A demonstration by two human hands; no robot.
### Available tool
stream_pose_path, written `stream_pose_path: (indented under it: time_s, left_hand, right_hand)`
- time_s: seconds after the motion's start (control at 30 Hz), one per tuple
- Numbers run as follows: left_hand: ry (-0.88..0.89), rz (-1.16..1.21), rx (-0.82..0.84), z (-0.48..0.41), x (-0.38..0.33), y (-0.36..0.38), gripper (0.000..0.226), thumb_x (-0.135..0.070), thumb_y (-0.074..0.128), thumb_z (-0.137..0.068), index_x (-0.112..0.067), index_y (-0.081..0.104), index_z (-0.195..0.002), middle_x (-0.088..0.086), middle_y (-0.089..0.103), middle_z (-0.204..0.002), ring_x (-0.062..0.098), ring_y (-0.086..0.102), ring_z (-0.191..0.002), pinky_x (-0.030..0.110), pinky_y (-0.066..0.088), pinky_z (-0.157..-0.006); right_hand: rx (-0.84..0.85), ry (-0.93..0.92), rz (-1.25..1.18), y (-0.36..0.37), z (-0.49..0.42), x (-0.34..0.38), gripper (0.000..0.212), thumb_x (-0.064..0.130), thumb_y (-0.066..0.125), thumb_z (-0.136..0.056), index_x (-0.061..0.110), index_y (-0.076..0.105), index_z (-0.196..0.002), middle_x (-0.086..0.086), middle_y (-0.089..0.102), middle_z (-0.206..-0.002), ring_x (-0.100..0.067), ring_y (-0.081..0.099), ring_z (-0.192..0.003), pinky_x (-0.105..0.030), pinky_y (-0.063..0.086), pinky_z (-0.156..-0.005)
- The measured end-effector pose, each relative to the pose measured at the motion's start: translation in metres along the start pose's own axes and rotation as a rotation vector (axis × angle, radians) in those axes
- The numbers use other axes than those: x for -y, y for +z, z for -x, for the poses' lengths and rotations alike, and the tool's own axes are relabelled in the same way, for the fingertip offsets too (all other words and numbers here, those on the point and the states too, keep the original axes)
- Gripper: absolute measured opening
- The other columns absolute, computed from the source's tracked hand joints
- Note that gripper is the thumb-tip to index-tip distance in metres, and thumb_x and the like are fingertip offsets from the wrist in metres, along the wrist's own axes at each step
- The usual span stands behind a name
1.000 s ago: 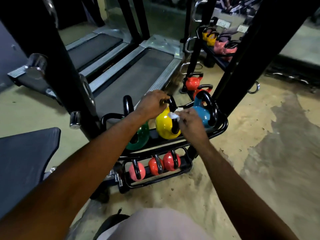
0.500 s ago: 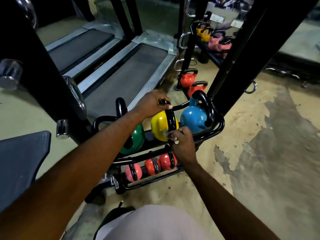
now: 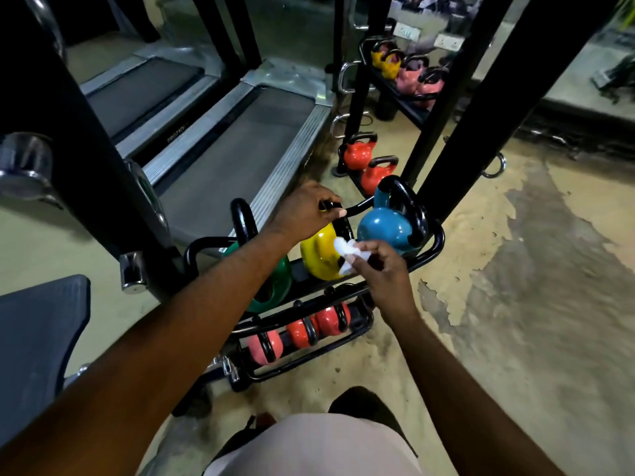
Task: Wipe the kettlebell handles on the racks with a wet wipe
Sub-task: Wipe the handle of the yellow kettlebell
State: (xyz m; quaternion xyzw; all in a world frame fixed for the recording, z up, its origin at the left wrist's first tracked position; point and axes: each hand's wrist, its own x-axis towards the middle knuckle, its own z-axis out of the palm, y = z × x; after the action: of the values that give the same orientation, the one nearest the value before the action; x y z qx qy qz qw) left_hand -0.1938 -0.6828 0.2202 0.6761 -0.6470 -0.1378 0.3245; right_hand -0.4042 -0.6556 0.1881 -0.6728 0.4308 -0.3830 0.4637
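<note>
A low black rack [image 3: 433, 248] holds a green kettlebell [image 3: 275, 280], a yellow kettlebell [image 3: 318, 255] and a blue kettlebell [image 3: 383, 230] on its top shelf. My left hand [image 3: 307, 211] grips the black handle of the yellow kettlebell from above. My right hand [image 3: 385, 266] pinches a crumpled white wet wipe [image 3: 347, 250] just in front of the yellow kettlebell, beside its handle. Three small red and pink kettlebells [image 3: 302, 333] lie on the lower shelf.
Two treadmills [image 3: 233, 146] stand behind the rack. A black upright post [image 3: 481, 108] rises right of the blue kettlebell. A second rack [image 3: 405, 108] at the back carries red, yellow and pink kettlebells. A dark bench pad [image 3: 37, 338] sits at the left.
My right hand has lifted from low on the yellow kettlebell's front and now holds the wipe higher, showing it. My left hand keeps its grip on the handle.
</note>
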Motion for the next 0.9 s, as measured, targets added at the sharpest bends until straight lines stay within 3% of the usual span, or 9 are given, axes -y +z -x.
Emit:
stream_pose_path:
  time_s: [0.07,0.17,0.3,0.4,0.53,0.67,0.77,0.9]
  left_hand:
    - [0.0,0.006,-0.003,-0.005,0.003,-0.004,0.034,-0.039,0.077,-0.082,-0.02,0.075,-0.109,0.005,0.064,-0.107,0.018,0.064,-0.097,0.024,0.047,-0.086]
    - [0.013,0.002,0.01,-0.002,0.007,-0.003,0.034,-0.041,0.077,-0.08,-0.022,0.075,-0.108,0.005,0.065,-0.104,0.019,0.065,-0.093,0.03,0.051,-0.087]
    - [0.025,0.017,0.055,0.0,0.004,0.002,0.034,-0.044,0.078,-0.079,-0.025,0.075,-0.108,0.003,0.064,-0.106,0.015,0.063,-0.094,0.03,0.051,-0.089]
    - [0.003,0.026,0.083,-0.007,0.005,-0.004,0.035,-0.043,0.08,-0.077,-0.027,0.075,-0.107,0.001,0.062,-0.105,0.012,0.06,-0.095,0.026,0.047,-0.088]
    - [-0.026,0.036,0.099,-0.016,0.008,-0.017,0.037,-0.046,0.082,-0.073,-0.029,0.076,-0.104,-0.003,0.058,-0.102,0.008,0.057,-0.091,0.022,0.044,-0.08]
    - [-0.057,0.049,0.084,-0.018,0.011,-0.015,0.036,-0.044,0.084,-0.071,-0.027,0.077,-0.102,-0.005,0.056,-0.098,0.007,0.056,-0.09,0.016,0.041,-0.076]
    - [-0.054,0.039,0.093,-0.012,0.012,-0.008,0.036,-0.044,0.084,-0.072,-0.027,0.077,-0.103,-0.007,0.056,-0.097,0.005,0.055,-0.089,0.008,0.037,-0.073]
    - [-0.042,0.047,0.066,-0.023,0.002,-0.01,0.035,-0.043,0.084,-0.072,-0.027,0.077,-0.102,-0.003,0.059,-0.1,0.006,0.058,-0.089,0.014,0.041,-0.077]
  right_hand:
    - [-0.033,-0.024,-0.108,0.004,-0.014,0.014,0.013,0.01,0.071,-0.09,0.02,0.069,-0.097,-0.003,0.073,-0.108,-0.016,0.068,-0.097,-0.028,0.055,-0.082]
    - [-0.101,-0.138,0.118,0.003,-0.019,0.007,0.015,0.013,0.067,-0.093,0.016,0.072,-0.107,0.002,0.071,-0.111,-0.01,0.065,-0.104,-0.029,0.053,-0.089]
    - [-0.134,-0.296,0.37,-0.006,-0.004,-0.014,0.029,0.0,0.062,-0.092,0.015,0.073,-0.115,-0.001,0.062,-0.113,-0.008,0.058,-0.108,-0.013,0.043,-0.094]
    - [-0.11,-0.31,0.452,-0.001,0.021,-0.032,0.032,0.007,0.062,-0.095,0.016,0.067,-0.125,-0.005,0.057,-0.12,-0.014,0.055,-0.113,-0.014,0.043,-0.096]
    - [-0.155,-0.355,0.444,0.008,0.019,-0.026,0.031,0.009,0.073,-0.088,0.014,0.071,-0.118,-0.008,0.058,-0.12,-0.007,0.05,-0.115,-0.004,0.033,-0.099]
    - [-0.09,-0.434,0.463,0.008,-0.001,-0.027,0.023,0.003,0.07,-0.087,0.01,0.073,-0.108,-0.007,0.06,-0.114,-0.011,0.053,-0.109,-0.016,0.044,-0.096]
    - [0.013,-0.352,0.477,0.006,0.023,-0.049,0.022,0.001,0.07,-0.084,0.013,0.072,-0.102,-0.004,0.059,-0.113,-0.009,0.054,-0.106,-0.03,0.052,-0.09]
    - [-0.094,-0.262,0.337,-0.002,0.005,-0.022,0.022,0.001,0.072,-0.081,0.018,0.076,-0.094,0.001,0.058,-0.105,-0.005,0.055,-0.099,-0.025,0.052,-0.085]
